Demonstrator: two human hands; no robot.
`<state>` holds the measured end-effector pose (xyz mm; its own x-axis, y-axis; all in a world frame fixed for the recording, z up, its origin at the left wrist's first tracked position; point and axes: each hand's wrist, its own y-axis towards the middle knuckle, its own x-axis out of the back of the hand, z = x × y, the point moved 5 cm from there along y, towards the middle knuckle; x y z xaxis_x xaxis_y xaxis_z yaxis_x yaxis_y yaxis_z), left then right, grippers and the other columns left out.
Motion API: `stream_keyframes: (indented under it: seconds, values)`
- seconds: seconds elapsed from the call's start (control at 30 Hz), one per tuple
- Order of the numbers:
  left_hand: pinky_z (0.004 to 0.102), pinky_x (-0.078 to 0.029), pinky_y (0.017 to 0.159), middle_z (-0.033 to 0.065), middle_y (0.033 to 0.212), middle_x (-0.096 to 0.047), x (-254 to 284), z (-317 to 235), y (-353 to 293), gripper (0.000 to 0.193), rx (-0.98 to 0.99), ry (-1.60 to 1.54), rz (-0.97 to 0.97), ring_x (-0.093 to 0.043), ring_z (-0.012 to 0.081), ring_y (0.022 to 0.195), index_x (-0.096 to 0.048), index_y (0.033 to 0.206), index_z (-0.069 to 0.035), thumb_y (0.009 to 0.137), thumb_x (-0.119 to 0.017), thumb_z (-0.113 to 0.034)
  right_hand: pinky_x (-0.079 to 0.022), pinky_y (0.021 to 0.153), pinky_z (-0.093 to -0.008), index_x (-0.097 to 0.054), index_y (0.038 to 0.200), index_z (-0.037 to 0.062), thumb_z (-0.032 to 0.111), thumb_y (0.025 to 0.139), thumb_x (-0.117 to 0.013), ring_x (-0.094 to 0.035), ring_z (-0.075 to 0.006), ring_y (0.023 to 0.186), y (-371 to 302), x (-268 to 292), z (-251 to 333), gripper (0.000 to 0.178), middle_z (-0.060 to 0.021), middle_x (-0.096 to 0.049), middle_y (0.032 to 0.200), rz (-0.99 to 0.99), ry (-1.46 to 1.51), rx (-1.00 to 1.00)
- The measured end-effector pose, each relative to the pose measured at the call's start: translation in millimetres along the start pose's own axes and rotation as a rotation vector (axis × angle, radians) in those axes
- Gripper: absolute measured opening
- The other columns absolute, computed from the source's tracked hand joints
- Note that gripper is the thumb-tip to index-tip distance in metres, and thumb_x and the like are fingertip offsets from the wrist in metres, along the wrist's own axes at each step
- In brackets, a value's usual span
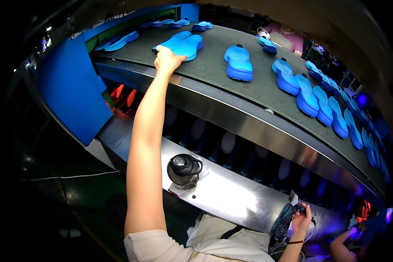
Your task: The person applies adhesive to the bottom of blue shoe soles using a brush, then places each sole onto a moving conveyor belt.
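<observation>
My left arm reaches far across to the conveyor belt, where my left hand (167, 60) is closed on the near ends of a pair of blue shoe soles (190, 47). The fingertips are partly hidden. Low on the right, my right hand (301, 219), with a beaded bracelet at the wrist, is closed around a dark shoe (282, 221) with teal trim. A small pale, flat piece (294, 198) sticks up at the shoe's upper end; I cannot make out what it is.
More blue soles (239, 63) lie along the dark belt (253, 96). A black-lidded bottle (183, 170) stands on the metal ledge (231, 198) below. Opposite is a person in pink (288, 39); another person's hand (347, 236) shows at lower right. A blue machine panel (70, 87) bounds the left.
</observation>
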<state>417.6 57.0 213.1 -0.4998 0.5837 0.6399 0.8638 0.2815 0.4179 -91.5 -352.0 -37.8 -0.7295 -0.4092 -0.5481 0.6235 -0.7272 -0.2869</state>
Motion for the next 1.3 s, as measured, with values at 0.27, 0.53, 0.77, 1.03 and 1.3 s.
stream_keyframes:
  seconds: [0.27, 0.53, 0.77, 1.03, 1.3]
  values:
    - [0.0364, -0.045, 0.085, 0.0209, 0.105, -0.055, 14, 58, 50, 0.084, 0.246, 0.153, -0.247, -0.057, 0.0301, 0.098, -0.032, 0.112, 0.004, 0.058, -0.077, -0.041, -0.040, 0.046, -0.0220, -0.056, 0.089, 0.0057, 0.028, 0.086, -0.049, -0.050, -0.0116, 0.050, -2, -1, 14, 0.024, -0.0082, -0.062, 0.087, -0.056, -0.018, 0.054]
    - [0.0391, -0.042, 0.087, 0.0285, 0.106, -0.053, 3, 47, 56, 0.094, -0.097, 0.003, -0.086, -0.053, 0.0381, 0.100, -0.019, 0.125, 0.008, 0.060, -0.077, -0.029, -0.042, 0.047, -0.0231, -0.056, 0.090, 0.0049, 0.028, 0.086, -0.049, -0.051, -0.0122, 0.051, 5, 12, 13, 0.024, -0.0088, -0.062, 0.087, -0.051, 0.029, 0.004]
    - [0.0535, -0.024, 0.095, 0.0223, 0.131, -0.030, -5, -57, -15, 0.086, -0.515, 0.270, -0.477, -0.031, 0.0336, 0.120, -0.029, 0.128, -0.002, 0.066, -0.064, -0.051, -0.043, 0.047, -0.0232, -0.057, 0.090, 0.0034, 0.026, 0.087, -0.048, -0.052, -0.0130, 0.051, 2, 4, 18, 0.024, -0.0107, -0.061, 0.088, 0.037, 0.052, -0.006]
    - [0.0428, -0.038, 0.079, 0.0063, 0.074, -0.058, -29, -127, -156, 0.022, -1.049, 0.006, -0.207, -0.053, 0.0249, 0.083, -0.057, 0.071, -0.007, 0.071, -0.064, -0.028, -0.042, 0.048, -0.0231, -0.057, 0.091, 0.0044, 0.026, 0.087, -0.048, -0.052, -0.0121, 0.052, -7, 30, 26, 0.023, -0.0106, -0.062, 0.090, 0.056, 0.094, 0.005]
    - [0.0315, -0.040, 0.065, 0.0058, 0.070, -0.050, 18, -95, -210, 0.020, -0.812, -0.508, -0.312, -0.049, 0.0195, 0.071, -0.050, 0.075, -0.004, 0.076, -0.063, -0.019, -0.045, 0.056, -0.0236, -0.057, 0.094, -0.0005, 0.022, 0.089, -0.046, -0.055, -0.0147, 0.061, -15, 39, 44, 0.026, -0.0150, -0.061, 0.094, 0.179, 0.080, 0.061]
